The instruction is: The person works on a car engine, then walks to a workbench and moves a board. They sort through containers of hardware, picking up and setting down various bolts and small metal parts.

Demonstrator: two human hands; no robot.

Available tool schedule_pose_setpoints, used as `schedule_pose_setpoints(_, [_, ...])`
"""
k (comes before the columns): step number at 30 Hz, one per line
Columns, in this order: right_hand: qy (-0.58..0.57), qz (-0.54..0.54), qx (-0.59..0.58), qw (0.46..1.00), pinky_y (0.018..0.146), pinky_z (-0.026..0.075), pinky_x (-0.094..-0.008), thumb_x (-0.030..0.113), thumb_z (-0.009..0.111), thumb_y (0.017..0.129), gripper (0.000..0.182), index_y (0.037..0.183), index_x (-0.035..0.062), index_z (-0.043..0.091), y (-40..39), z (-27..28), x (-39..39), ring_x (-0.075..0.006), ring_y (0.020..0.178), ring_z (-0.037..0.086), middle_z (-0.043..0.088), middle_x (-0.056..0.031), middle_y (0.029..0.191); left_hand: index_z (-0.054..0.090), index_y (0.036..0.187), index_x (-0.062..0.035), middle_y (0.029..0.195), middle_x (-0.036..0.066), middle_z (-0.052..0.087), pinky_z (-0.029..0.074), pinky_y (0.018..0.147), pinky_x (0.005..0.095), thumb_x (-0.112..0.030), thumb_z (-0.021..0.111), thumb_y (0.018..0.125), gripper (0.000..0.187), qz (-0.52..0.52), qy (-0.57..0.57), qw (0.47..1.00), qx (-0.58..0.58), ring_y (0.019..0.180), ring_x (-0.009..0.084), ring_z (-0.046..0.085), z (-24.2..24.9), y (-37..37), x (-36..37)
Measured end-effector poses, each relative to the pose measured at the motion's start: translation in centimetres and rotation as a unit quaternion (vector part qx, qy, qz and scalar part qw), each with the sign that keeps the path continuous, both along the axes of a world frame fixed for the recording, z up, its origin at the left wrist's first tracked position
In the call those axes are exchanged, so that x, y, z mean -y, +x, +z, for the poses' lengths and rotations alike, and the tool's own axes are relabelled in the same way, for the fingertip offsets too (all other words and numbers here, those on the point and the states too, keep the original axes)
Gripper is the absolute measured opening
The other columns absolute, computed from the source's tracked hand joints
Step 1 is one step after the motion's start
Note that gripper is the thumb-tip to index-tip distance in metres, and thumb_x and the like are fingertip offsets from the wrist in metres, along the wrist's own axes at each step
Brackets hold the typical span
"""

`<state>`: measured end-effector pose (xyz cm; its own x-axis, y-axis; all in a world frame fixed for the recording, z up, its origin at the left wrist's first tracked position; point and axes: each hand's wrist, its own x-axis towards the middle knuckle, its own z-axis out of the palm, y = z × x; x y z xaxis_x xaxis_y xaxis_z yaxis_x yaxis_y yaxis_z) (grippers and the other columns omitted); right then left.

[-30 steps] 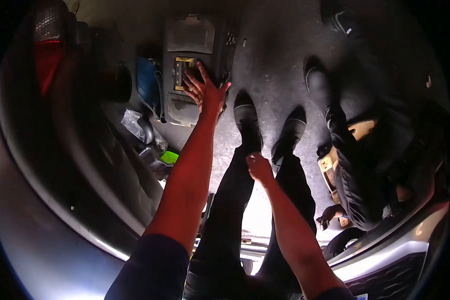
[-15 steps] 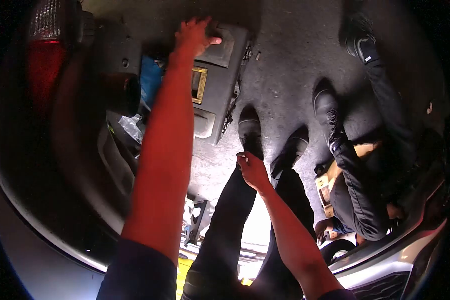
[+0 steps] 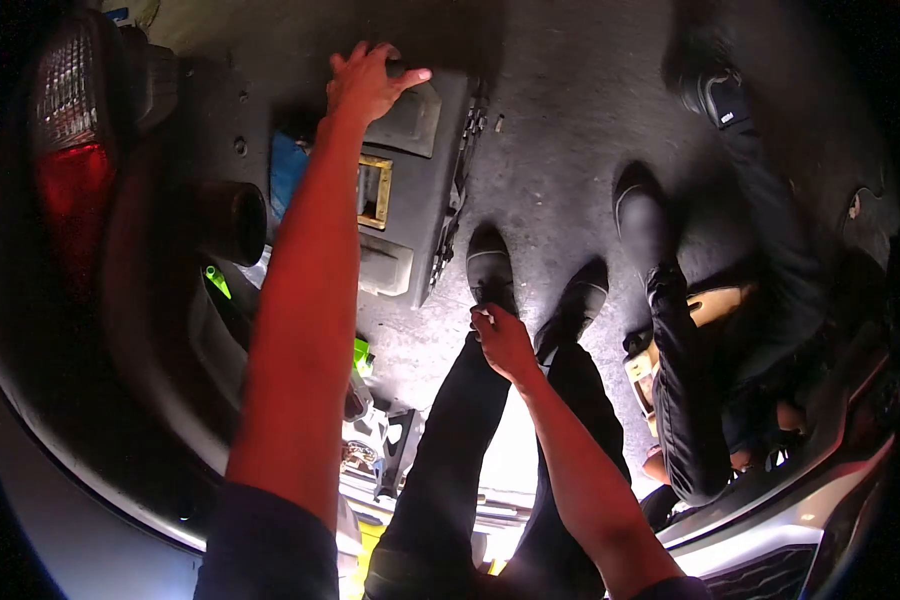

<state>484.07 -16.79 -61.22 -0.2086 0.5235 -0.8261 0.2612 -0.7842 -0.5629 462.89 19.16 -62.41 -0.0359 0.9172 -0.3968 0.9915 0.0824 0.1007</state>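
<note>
At far left a car's tail lamp [image 3: 73,150], ribbed and clear above and red below, sits at the corner over a dark bumper [image 3: 135,350] that curves down toward the bottom edge. Tucked beside it is a round tailpipe [image 3: 235,222], its open end facing right, with a bright green pointed item [image 3: 217,282] lying below. Next comes a blue item [image 3: 289,172], partly hidden by the person's outstretched left arm. The left hand [image 3: 363,88] is at the far edge of a dark hard-shell case [image 3: 425,190] on the floor; its fingers are parted and bent, the thumb stretched out to the right over the lid, though whether they grip the edge I cannot tell. The lid has raised panels and a yellow-framed window [image 3: 372,192] in the middle. Nearer the person, just past the forearm, is a green piece [image 3: 362,355]. The right hand [image 3: 502,343] hangs over the dark trousers [image 3: 450,430], well apart from the case, its fingers curled in and thumb pressed against the forefinger; anything pinched there is too small to tell. Two dark shoes [image 3: 490,265] stand beyond. Further right, a co-worker's bent leg [image 3: 685,380] crosses a tan frame [image 3: 718,303], above a silver car's grille [image 3: 770,575].
</note>
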Motion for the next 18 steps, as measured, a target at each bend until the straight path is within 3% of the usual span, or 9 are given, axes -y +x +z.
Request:
schedule_pose_setpoints(3, [0.014,0.006,-0.001,1.0,0.075,0.05,-0.0306,0.027,0.052,0.097,0.031,0.109,0.0014,0.064,-0.1,0.7,-0.6,-0.0185,0.08,0.066,0.07,-0.0105,0.09,0.062,0.125,-0.0123,0.136,0.008,0.05,0.03,0.106,0.0641,-0.079,0.065,0.064,0.091,-0.055,-0.022,0.998,-0.035,0.131,0.0385,0.038,-1.1,0.0,-1.5])
schedule_pose_setpoints(9, [-0.006,0.025,0.007,1.0,0.079,0.05,-0.0311,0.026,0.052,0.096,0.03,0.109,0.0017,0.064,0.2,1.3,-1.9,-0.0202,0.085,0.067,0.07,-0.011,0.092,0.067,0.119,-0.0144,0.138,0.007,0.049,0.023,0.106,0.071,-0.075,0.074,0.057,0.087,-0.015,-0.091,0.996,-0.021,0.134,0.0385,0.035,-1.4,-0.5,-3.0])
schedule_pose_setpoints(12, [-0.017,0.049,0.032,0.998,0.079,0.05,-0.0314,0.026,0.053,0.096,0.029,0.109,0.0031,0.065,0.3,1.6,-2.5,-0.0208,0.087,0.067,0.07,-0.0108,0.092,0.068,0.118,-0.0146,0.138,0.008,0.049,0.02,0.108,0.0708,-0.076,0.074,0.057,0.086,0.005,-0.087,0.996,-0.029,0.136,0.0385,0.034,-1.4,-0.1,-2.8])
schedule_pose_setpoints(18, [-0.01,0.04,0.005,0.999,0.078,0.05,-0.0314,0.027,0.053,0.096,0.029,0.109,0.0033,0.065,-0.1,0.9,-2.3,-0.0209,0.084,0.067,0.07,-0.0111,0.092,0.07,0.11,-0.0135,0.128,0.006,0.055,0.029,0.104,0.0619,-0.073,0.075,0.059,0.079,-0.041,-0.048,0.998,-0.012,0.128,0.0336,0.041,-1.0,-0.3,-2.6])
